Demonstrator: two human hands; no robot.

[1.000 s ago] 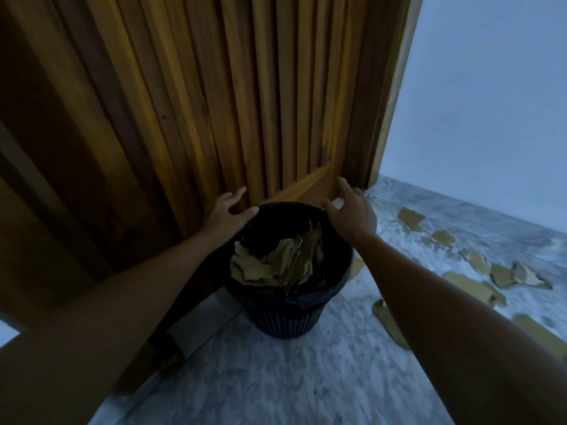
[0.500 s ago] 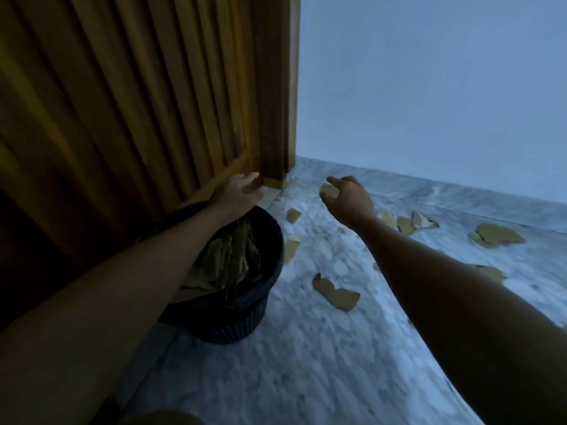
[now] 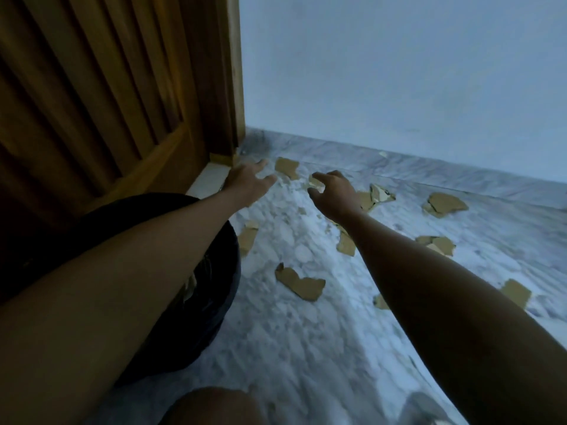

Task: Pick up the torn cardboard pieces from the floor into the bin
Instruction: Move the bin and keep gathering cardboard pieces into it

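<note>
Several torn brown cardboard pieces lie scattered on the marble floor [image 3: 291, 348]. One piece [image 3: 287, 167] lies near the wall between my hands, and a larger one [image 3: 299, 282] lies closer to me. The black bin [image 3: 211, 302] stands at the left, mostly hidden under my left forearm. My left hand [image 3: 248, 182] is stretched out past the bin with its fingers spread and holds nothing. My right hand [image 3: 333, 191] hovers over the floor with loosely curled fingers above a small cardboard piece [image 3: 315, 181], and I cannot tell whether it touches it.
A brown wooden slatted door [image 3: 107, 102] stands at the left behind the bin. A pale blue wall [image 3: 399, 72] closes the far side. More cardboard lies at the right, such as a piece [image 3: 446, 204] by the wall and a piece [image 3: 515, 292] near my right arm. My knee [image 3: 214, 406] shows at the bottom.
Both hands have left the bin's rim and reached out toward the scraps by the wall. The view has turned right, so the bin now sits under my left arm.
</note>
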